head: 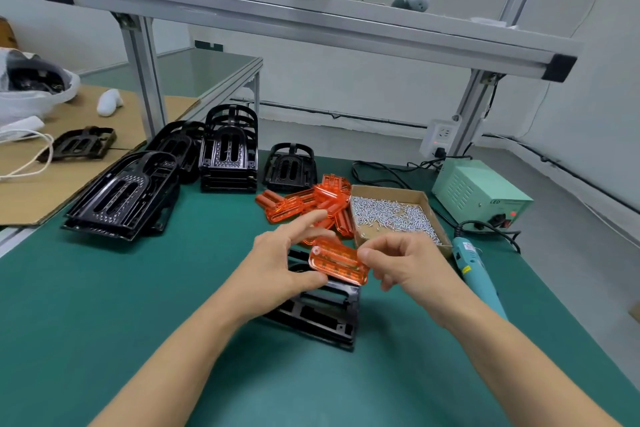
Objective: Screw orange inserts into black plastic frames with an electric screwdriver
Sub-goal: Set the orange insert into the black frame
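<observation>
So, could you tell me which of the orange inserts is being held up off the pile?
The orange insert held between the left hand and right hand, above the black frame. The other inserts lie heaped beside the screw box.

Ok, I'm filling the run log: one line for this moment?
stage: seating insert | both hands: orange insert over black frame | screwdriver: lying on table | screws: none in

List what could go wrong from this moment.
1. The orange insert, pinched between the left hand and right hand above the black frame, could seat crooked.
2. The electric screwdriver lies beside the right forearm; an elbow might knock it.
</observation>
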Tool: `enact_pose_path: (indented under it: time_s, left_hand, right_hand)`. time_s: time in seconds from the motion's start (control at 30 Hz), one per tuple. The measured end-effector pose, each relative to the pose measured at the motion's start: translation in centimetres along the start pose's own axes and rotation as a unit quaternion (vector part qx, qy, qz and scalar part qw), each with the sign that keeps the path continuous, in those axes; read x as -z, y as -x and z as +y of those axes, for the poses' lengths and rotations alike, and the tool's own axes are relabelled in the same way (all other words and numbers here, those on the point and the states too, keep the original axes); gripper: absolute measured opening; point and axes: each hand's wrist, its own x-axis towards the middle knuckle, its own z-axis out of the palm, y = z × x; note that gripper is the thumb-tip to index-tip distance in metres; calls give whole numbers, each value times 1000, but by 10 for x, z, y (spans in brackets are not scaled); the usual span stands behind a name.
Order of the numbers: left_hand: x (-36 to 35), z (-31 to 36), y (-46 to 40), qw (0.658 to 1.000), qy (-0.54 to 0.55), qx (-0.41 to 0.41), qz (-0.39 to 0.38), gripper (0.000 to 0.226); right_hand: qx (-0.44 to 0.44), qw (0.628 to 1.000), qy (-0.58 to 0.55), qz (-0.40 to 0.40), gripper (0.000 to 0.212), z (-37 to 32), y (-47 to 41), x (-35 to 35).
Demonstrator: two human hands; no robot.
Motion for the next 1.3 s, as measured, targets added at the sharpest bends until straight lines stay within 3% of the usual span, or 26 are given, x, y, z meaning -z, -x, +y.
enact_pose_path:
  time_s: [0.1, 0.2, 0.83, 1.03, 1.17, 1.3]
  left_hand:
    - [10, -21, 1, 992, -115, 52, 20, 68]
    - [10, -34, 9, 985, -122, 121, 28, 53]
    - [-8, -26, 25, 972, -181, 131, 69, 40]
    - [-16, -25, 27, 967, -189, 138, 97, 38]
    - [-22, -23, 29, 958, -212, 146, 125, 37]
    - [-22, -22, 31, 952, -233, 150, 130, 39]
  right_hand:
    - [-30, 998, 55, 2, 18, 10, -1, -5]
    - [-50, 992, 112, -4, 19, 21, -3, -9]
    - [-13, 936, 351, -38, 9, 20, -12, -20]
    - [10, 933, 356, -53, 7, 23, -16, -16]
    - [48, 927, 373, -5, 3, 31, -11, -21]
    - [75, 948, 306, 51, 11, 39, -4, -19]
